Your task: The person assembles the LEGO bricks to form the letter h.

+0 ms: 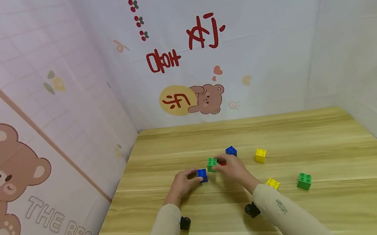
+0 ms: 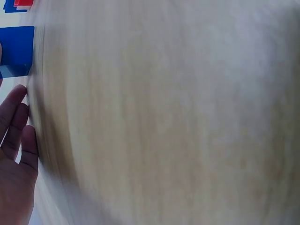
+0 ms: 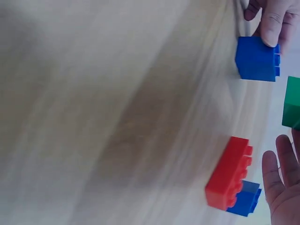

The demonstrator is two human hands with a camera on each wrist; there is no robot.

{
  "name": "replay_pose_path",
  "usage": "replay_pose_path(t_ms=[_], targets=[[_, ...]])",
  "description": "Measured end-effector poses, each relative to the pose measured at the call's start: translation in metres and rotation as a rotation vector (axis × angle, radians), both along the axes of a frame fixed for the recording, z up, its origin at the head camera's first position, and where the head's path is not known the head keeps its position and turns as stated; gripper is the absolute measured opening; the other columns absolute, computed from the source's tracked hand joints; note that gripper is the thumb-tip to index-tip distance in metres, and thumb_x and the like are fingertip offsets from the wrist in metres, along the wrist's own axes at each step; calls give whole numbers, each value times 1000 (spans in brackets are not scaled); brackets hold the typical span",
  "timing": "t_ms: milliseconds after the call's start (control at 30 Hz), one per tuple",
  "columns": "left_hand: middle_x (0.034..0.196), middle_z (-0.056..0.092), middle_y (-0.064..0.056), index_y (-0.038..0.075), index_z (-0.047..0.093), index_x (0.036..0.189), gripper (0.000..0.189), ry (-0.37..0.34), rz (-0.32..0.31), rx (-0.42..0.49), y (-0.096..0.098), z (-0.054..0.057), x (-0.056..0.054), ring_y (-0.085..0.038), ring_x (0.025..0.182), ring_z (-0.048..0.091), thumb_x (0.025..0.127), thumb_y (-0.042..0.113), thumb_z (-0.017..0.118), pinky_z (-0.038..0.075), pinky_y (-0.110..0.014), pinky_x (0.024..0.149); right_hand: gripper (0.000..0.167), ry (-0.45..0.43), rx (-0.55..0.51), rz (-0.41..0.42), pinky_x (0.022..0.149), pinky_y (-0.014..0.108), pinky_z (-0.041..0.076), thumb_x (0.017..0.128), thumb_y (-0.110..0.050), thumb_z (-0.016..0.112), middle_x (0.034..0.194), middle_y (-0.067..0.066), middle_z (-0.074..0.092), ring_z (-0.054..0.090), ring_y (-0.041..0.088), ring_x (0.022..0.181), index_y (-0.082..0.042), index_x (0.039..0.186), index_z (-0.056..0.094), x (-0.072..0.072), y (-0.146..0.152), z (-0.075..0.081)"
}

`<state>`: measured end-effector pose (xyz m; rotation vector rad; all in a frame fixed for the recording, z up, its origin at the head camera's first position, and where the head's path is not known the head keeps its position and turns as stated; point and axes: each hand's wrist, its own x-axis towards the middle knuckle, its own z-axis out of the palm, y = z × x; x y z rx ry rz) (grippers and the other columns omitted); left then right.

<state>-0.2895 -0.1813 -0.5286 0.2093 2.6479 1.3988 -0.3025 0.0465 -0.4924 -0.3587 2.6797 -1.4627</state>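
My left hand [image 1: 182, 182] pinches a blue toy building block [image 1: 202, 176] between thumb and index finger, low over the table. In the left wrist view its other fingers [image 2: 29, 145] extend below the block. My right hand [image 1: 233, 169] holds a green block [image 1: 212, 164] by its side, just behind and to the right of the blue one. The right wrist view shows the green block higher than the blue one. A long red block [image 3: 227, 176] lies near my right hand, which mostly hides it in the head view.
Beyond my right hand sits another blue block [image 1: 231, 151]. To the right stand a yellow block [image 1: 260, 156] and another green block [image 1: 304, 181]. A second yellow block [image 1: 272, 183] is beside my right forearm. Patterned cloth walls [image 1: 256, 53] border the wooden table [image 1: 325, 137].
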Motion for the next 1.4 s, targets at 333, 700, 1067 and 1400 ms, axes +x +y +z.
replay_pose_path(t_ms=[333,700,1067,1400], targets=[[133,62,-11,8,62,134,47,-12,-3,5,1,-4,-4,-31,126,54,92,29,73,40,-49,107,41,-2,-7,99,97,50,48,90,-22,75,125,10,66,58,33,119,-7,128,66,-12,-11,-1],[126,66,-5,13,67,129,40,30,-24,48,-2,-5,-5,-27,121,57,92,23,74,42,-48,105,32,28,-4,164,95,45,50,90,-18,75,119,5,69,61,28,114,-11,121,71,-17,-27,-9],[128,65,-5,13,68,127,39,-13,-15,32,4,0,-4,-30,125,54,91,23,75,39,-52,107,35,66,84,209,96,48,49,90,-19,75,121,9,67,60,30,114,-8,123,69,-16,-23,-5],[130,64,-6,15,67,129,41,-15,-16,-24,-3,1,-6,-32,127,53,91,25,75,38,-53,106,38,87,34,194,95,48,49,91,-24,74,124,8,66,60,30,114,-10,126,68,-12,-28,-17]])
